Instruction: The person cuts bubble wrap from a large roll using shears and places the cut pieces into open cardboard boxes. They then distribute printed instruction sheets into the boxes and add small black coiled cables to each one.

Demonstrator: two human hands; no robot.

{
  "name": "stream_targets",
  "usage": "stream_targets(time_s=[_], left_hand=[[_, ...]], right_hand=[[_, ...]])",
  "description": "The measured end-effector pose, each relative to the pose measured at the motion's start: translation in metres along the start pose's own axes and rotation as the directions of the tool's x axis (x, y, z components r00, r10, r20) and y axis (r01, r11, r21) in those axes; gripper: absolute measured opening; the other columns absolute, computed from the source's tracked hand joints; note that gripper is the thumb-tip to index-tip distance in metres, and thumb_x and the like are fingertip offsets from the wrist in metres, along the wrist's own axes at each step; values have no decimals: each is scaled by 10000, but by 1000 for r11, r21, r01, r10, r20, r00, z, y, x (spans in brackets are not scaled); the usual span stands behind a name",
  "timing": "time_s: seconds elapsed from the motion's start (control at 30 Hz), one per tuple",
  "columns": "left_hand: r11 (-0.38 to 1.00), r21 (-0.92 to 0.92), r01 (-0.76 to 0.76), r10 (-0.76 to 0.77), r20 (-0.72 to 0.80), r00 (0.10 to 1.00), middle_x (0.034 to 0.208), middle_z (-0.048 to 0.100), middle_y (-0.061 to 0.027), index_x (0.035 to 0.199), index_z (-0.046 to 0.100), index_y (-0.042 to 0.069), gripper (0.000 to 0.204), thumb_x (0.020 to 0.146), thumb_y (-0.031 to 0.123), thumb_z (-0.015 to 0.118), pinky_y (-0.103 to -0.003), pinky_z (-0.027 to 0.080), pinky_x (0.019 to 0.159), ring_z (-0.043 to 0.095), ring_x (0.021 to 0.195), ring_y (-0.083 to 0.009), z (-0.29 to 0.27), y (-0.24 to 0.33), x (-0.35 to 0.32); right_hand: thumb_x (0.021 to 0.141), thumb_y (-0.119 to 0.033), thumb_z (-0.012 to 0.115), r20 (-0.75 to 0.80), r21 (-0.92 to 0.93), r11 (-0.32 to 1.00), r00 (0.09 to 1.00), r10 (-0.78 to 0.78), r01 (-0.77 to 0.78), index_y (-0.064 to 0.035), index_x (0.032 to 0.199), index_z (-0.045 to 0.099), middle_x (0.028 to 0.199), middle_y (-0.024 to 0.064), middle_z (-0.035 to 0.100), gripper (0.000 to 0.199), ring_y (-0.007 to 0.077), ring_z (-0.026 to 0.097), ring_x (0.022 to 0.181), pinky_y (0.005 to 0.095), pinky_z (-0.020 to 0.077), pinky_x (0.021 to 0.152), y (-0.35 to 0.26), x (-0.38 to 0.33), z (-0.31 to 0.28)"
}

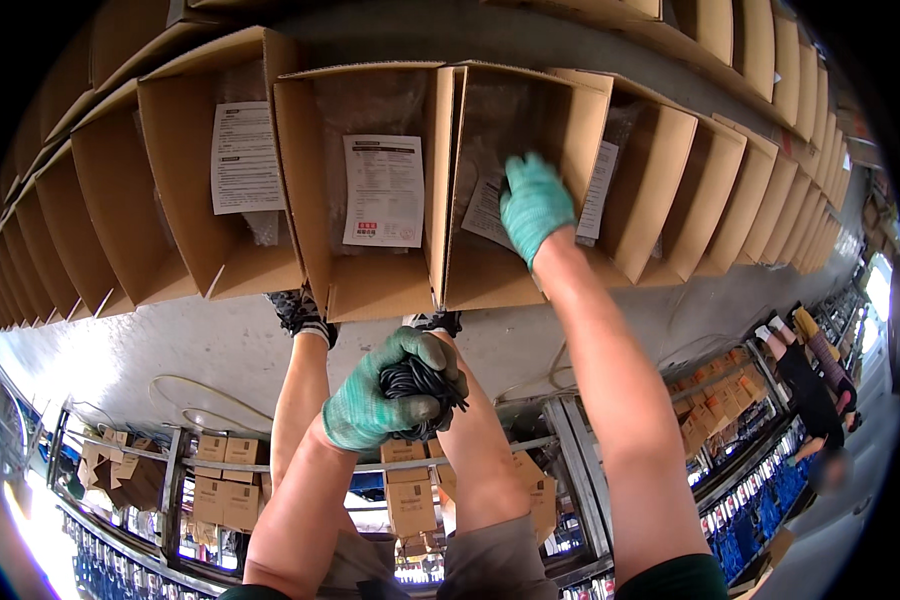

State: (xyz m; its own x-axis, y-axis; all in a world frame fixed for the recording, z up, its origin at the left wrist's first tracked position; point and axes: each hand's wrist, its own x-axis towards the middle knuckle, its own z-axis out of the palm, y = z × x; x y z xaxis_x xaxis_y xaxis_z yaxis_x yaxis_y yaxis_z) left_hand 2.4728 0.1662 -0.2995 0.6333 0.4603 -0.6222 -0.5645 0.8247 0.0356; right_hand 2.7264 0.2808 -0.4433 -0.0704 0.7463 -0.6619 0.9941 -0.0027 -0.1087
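Note:
My left hand [395, 392], in a green knit glove with a grey palm, is closed round a bundle of thin black cables [417, 388] in front of my legs. My right hand [537, 203], gloved in the same green, reaches over an open cardboard box [495, 285] right of centre. Motion smears its fingers, so whether they hold anything cannot be made out. Partly behind that hand, a printed sheet [485, 212] lies in the box. In the neighbouring box on the left, another printed sheet [383, 190] rests on clear plastic wrapping [355, 105].
Open cardboard boxes [110, 210] stand in a long curved row on both sides, and a second row [740, 50] runs behind. My shoe [300, 312] is close to the boxes. Behind me are a metal-framed rack [580, 455], stacked cartons [225, 480] and, at the right, another person [815, 390].

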Motion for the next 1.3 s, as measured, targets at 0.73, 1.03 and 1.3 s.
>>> stream_targets(time_s=[0.73, 1.03, 1.3], left_hand=[[991, 1, 131, -131, 55, 990, 1124, 618, -75, 1132, 613, 105, 429, 802, 73, 885, -388, 555, 801, 648, 1021, -260, -4, 3, 13], [1000, 22, 11, -11, 14, 1000, 1170, 589, -108, 1156, 561, 101, 483, 806, 168, 888, -414, 609, 705, 671, 1026, -306, 7, 13, 19], [998, 24, 51, -54, 132, 990, 1190, 591, -124, 1180, 556, 101, 463, 837, 152, 862, -419, 629, 756, 658, 1123, -333, 13, 26, 25]], right_hand=[[895, -24, 595, 121, 120, 965, 961, -248, 233, -74, 1100, 665, 1118, 174, 666, 222, 360, 674, 1036, 457, 575, 853, 2, -133, 9], [918, -38, 651, -366, 300, 949, 930, 21, 96, -61, 1343, 631, 1265, 202, 661, 426, 351, 683, 1097, 411, 574, 942, 13, -16, -66], [944, -87, 680, -559, 645, 689, 819, 130, 331, -21, 1186, 714, 1078, 180, 749, 253, 258, 741, 983, 344, 581, 895, 9, 57, -160]])
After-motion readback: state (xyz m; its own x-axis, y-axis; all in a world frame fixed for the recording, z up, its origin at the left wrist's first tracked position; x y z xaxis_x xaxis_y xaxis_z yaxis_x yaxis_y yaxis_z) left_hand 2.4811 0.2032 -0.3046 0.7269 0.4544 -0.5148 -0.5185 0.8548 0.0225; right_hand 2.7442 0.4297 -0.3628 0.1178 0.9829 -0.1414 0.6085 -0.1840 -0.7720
